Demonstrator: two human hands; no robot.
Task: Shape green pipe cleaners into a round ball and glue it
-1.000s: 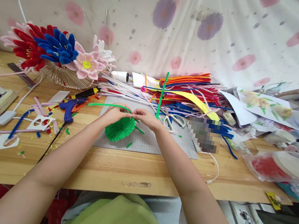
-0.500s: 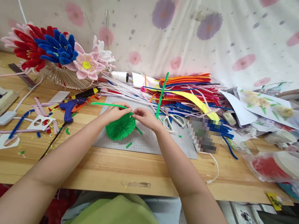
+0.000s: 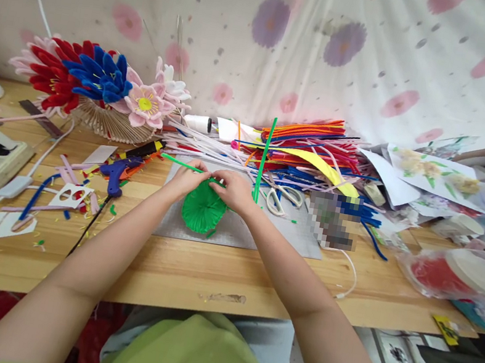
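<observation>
Over to the head view, the only one on offer. Works in close at the mat [image 3: 300, 240], with both hands almost fingertip to fingertip above the green disc [image 3: 203, 211]. Grips with the left hand [image 3: 188, 183], thumb pressed to fingers, apparently pinching the strip [image 3: 181, 162] at its inner end. Pinches too with the right hand [image 3: 235, 193], fingers curled onto the disc's upper right rim. Can't make out the exact contact behind those knuckles.

Down to the disc: sits just below the fingertips, touching them, on the body's side of the hands, with pleats toward the camera. Across to the strip: runs out past the left hand, with its free end pointing left and slightly away from the body. Lies nearly crosswise, then, with the left hand far nearer that free end than the right. Looks to hinge on just that: strip's inner end against the disc's far rim.

Shows a second strip [image 3: 265, 157] too, pointing away from the body, with its lower end near the right hand. Has the glue gun [image 3: 116, 178] out left, well apart from the fingers.
</observation>
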